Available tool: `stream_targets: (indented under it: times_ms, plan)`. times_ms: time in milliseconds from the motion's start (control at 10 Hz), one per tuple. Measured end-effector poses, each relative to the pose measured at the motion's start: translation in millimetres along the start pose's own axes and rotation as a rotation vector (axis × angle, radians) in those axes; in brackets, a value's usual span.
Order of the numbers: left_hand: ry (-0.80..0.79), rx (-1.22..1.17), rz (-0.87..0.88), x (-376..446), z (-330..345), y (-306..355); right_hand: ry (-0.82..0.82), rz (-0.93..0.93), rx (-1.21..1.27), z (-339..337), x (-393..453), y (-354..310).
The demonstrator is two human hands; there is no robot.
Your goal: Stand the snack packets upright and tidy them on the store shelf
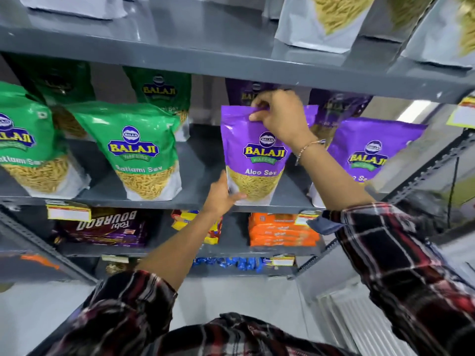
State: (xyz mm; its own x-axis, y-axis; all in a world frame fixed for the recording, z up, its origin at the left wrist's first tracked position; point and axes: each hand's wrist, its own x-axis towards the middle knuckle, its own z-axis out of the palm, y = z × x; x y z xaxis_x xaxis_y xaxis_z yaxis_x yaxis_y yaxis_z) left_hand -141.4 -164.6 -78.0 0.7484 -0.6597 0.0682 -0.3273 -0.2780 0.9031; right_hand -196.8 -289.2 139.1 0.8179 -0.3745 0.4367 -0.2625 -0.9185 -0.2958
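Fingers [257,114] of the right hand [280,116] pinch the top edge of the purple packet [253,155], closed on it. Left hand [222,194] cups its lower left corner, thumb across the front. That packet stands upright on the grey shelf [195,199]. Right of the fingers stands another purple packet [370,152]; left of them, 2 green packets [141,150].
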Motion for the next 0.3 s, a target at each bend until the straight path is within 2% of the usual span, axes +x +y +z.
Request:
stream_targets:
  times_ms: [100, 200, 300]
  plan:
    - [-0.026, 0.047, -0.009, -2, 0, 7, 0.041, -0.014, 0.045, 2, -6, -2]
    - [-0.088, 0.026, 0.002, -7, -6, 14, 0.128, -0.082, -0.048, 2, -18, -2]
    - [-0.007, -0.022, 0.070, -21, -13, 14, 0.264, -0.146, -0.100, 23, -56, -10]
